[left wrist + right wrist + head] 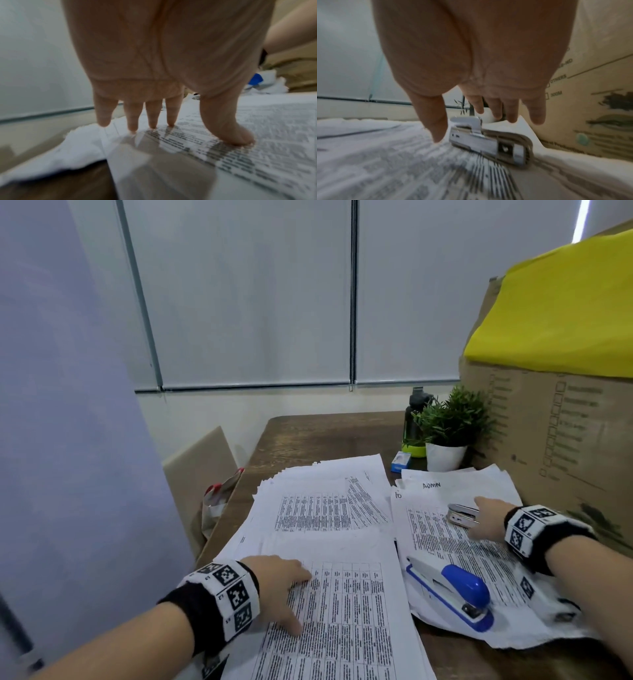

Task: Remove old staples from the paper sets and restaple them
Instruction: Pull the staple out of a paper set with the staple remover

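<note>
My left hand (284, 590) (171, 129) lies open with straight fingers pressing on the printed paper set (346, 618) (240, 148) at the front of the table. A larger paper stack (318, 501) lies behind it. My right hand (486, 518) (486, 125) hovers open just over a small metal staple remover (463, 516) (489, 142), which rests on the right pile of papers (455, 542) (385, 155); the fingers are spread and hold nothing. A blue and white stapler (452, 590) sits on that same right pile, nearer to me.
A large cardboard box (561, 422) (599, 94) with yellow sheet on top stands at the right. A potted plant (448, 429), a dark bottle (414, 419) and a small blue box (401, 462) stand behind the papers. The brown table (325, 433) ends at the left, by a chair.
</note>
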Demonstrator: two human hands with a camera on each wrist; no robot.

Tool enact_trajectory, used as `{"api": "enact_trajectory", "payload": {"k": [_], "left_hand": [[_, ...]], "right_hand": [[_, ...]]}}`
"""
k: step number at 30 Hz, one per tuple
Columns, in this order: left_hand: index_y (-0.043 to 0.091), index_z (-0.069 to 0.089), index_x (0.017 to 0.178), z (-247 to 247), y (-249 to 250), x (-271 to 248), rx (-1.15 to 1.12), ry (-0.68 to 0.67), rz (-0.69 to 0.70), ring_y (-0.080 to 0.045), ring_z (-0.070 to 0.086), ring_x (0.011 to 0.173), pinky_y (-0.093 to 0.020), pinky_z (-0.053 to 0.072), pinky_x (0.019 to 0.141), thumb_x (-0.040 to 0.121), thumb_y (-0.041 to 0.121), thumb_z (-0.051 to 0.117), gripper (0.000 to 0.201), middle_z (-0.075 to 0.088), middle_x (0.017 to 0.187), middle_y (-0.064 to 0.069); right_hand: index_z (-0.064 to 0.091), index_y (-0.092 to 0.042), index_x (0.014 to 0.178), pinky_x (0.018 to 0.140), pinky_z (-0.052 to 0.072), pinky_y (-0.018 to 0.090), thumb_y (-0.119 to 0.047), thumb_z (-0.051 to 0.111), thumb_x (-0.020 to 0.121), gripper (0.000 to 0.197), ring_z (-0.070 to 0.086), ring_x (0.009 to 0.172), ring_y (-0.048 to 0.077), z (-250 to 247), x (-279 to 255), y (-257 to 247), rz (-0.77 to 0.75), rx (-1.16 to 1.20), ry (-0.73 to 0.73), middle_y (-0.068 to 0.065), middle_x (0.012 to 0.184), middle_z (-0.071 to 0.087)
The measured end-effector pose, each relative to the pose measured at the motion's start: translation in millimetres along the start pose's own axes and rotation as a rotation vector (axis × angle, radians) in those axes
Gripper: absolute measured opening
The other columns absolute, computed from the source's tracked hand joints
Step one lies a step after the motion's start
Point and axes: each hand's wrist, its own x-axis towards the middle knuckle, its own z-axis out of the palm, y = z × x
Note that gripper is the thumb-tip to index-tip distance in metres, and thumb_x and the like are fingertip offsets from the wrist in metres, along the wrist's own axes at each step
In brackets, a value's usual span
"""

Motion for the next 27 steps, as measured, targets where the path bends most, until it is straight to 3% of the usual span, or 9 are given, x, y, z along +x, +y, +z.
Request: {"api": "enact_trajectory", "payload": {"k": [3,6,9,14,18,21,24,26,27], "left_hand": [[0.036,0.021,0.155,3.3,-4.8,6.9,-0.05,-0.022,-0.007,-0.019,0.027,0.146,-0.039,0.024,0.12,0.081,0.056,0.071,0.091,0.017,0.162,0.014],[0.035,0.028,0.153,3.9,-5.4,14.0,0.002,-0.032,-0.037,-0.022,0.04,0.139,-0.041,0.033,0.116,0.074,0.061,0.074,0.094,0.033,0.158,0.007],[0.029,0.04,0.148,4.3,-2.0,20.5,0.038,-0.039,-0.084,-0.025,0.053,0.126,-0.041,0.043,0.108,0.07,0.063,0.076,0.093,0.048,0.148,-0.001],[0.027,0.041,0.148,4.3,5.3,17.7,0.039,-0.026,-0.125,-0.023,0.057,0.123,-0.039,0.047,0.104,0.071,0.059,0.077,0.091,0.051,0.146,-0.001],[0.028,0.036,0.15,7.7,7.2,9.8,-0.006,0.005,-0.119,-0.021,0.054,0.127,-0.035,0.044,0.106,0.073,0.057,0.077,0.092,0.046,0.15,0.003],[0.031,0.051,0.14,8.3,9.1,-3.2,-0.028,0.025,-0.11,-0.017,0.063,0.11,-0.026,0.047,0.09,0.066,0.063,0.079,0.086,0.065,0.129,0.006],[0.034,0.063,0.128,6.6,4.3,-15.6,-0.086,0.065,-0.087,-0.014,0.061,0.112,-0.027,0.047,0.092,0.067,0.062,0.079,0.069,0.068,0.121,0.012],[0.033,0.059,0.132,8.0,-3.7,-22.6,-0.061,0.122,-0.095,-0.016,0.059,0.115,-0.031,0.047,0.095,0.067,0.065,0.077,0.075,0.064,0.126,0.011],[0.031,0.054,0.136,10.8,-8.7,-24.2,-0.024,0.136,-0.104,-0.019,0.057,0.116,-0.034,0.047,0.098,0.066,0.067,0.076,0.081,0.061,0.13,0.009]], "right_hand": [[0.043,-0.014,0.127,0.089,0.043,0.028,-0.044,0.063,0.084,0.057,0.055,0.111,0.023,9.1,3.0,-0.5,-0.003,-0.081,-0.011,0.007,0.13,0.054],[0.045,-0.02,0.127,0.099,0.037,0.031,-0.04,0.054,0.09,0.043,0.05,0.118,0.024,12.8,2.4,-1.9,-0.012,-0.171,0.077,0.006,0.129,0.051],[0.052,-0.022,0.12,0.098,0.038,0.03,-0.036,0.047,0.095,0.029,0.051,0.111,0.025,12.5,-1.1,-0.2,-0.063,-0.139,0.08,0.006,0.124,0.053],[0.063,-0.023,0.088,0.083,0.047,0.027,-0.019,0.063,0.086,0.005,0.059,0.094,0.02,4.2,-11.4,2.7,-0.191,0.082,0.089,0.003,0.1,0.065],[0.062,-0.026,0.073,0.064,0.046,0.028,-0.015,0.065,0.084,0.016,0.06,0.077,0.017,-22.8,-32.1,-12.5,-0.283,0.179,0.154,0.0,0.079,0.067],[0.067,-0.023,0.072,0.059,0.044,0.026,-0.015,0.069,0.081,0.012,0.058,0.069,0.015,-44.5,-61.8,-42.7,-0.402,0.24,0.22,-0.002,0.068,0.064],[0.07,-0.025,0.065,0.053,0.047,0.019,-0.012,0.074,0.074,0.016,0.06,0.061,0.01,-48.0,-98.3,-78.8,-0.54,0.354,0.128,-0.005,0.063,0.065],[0.07,-0.027,0.064,0.05,0.04,0.007,-0.01,0.078,0.071,0.02,0.056,0.06,0.001,-35.2,-119.3,-103.2,-0.634,0.346,0.053,-0.01,0.063,0.064],[0.073,-0.026,0.069,0.053,0.041,0.007,-0.01,0.079,0.071,0.017,0.055,0.062,0.0,-25.8,-127.1,-115.2,-0.669,0.336,0.031,-0.01,0.068,0.064]]}}
